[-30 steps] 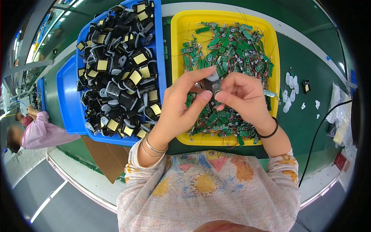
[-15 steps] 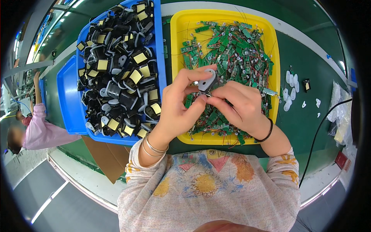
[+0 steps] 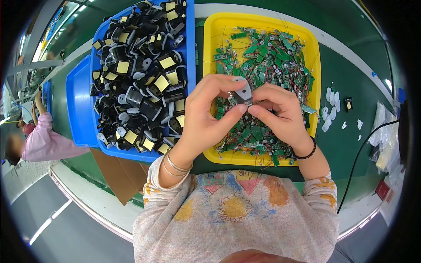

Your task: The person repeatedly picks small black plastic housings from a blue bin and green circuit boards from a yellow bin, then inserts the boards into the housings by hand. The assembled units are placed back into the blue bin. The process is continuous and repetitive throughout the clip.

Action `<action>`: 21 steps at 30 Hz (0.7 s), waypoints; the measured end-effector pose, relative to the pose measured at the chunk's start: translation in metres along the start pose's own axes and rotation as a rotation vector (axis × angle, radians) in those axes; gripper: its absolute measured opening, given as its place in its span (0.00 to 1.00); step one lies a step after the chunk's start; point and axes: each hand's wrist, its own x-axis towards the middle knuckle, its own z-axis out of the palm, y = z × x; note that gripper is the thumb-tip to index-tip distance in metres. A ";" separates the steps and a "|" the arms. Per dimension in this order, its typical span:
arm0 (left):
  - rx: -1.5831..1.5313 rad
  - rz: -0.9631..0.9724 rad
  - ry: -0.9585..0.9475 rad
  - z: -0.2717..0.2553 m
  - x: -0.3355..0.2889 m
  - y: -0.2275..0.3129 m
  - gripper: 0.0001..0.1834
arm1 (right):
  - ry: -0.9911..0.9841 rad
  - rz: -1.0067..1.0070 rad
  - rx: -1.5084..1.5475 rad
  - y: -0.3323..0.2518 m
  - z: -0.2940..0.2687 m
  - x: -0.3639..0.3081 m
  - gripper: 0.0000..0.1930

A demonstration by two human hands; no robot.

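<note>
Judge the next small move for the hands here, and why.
Probably press the small grey part together with the piece under it: both the left hand and the right hand pinch it at the fingertips above the yellow tray of green circuit boards.

A green work table (image 3: 346, 70) carries everything, and the yellow tray (image 3: 210, 52) of small green circuit boards sits at its middle. Touching the yellow tray's left side is a blue tray (image 3: 191, 57) heaped with black parts, with a second blue tray (image 3: 79, 105) beyond that. To the right of the yellow tray lie a few small white oval pieces (image 3: 330, 110) and one small black part (image 3: 348, 104), with a black cable (image 3: 357, 158) curving past them.
</note>
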 end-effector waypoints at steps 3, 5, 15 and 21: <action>0.065 0.038 -0.010 -0.002 0.000 -0.001 0.19 | 0.008 0.051 0.075 0.000 0.002 -0.003 0.05; 0.071 0.041 -0.017 -0.002 0.001 -0.001 0.20 | -0.001 0.034 0.009 -0.003 0.001 -0.002 0.04; 1.072 0.196 0.484 -0.046 0.011 0.000 0.16 | 0.149 -0.512 -1.124 -0.014 -0.069 0.090 0.05; 1.423 -0.166 0.575 -0.065 -0.003 -0.016 0.18 | 0.216 -0.201 -1.479 0.057 -0.163 0.184 0.09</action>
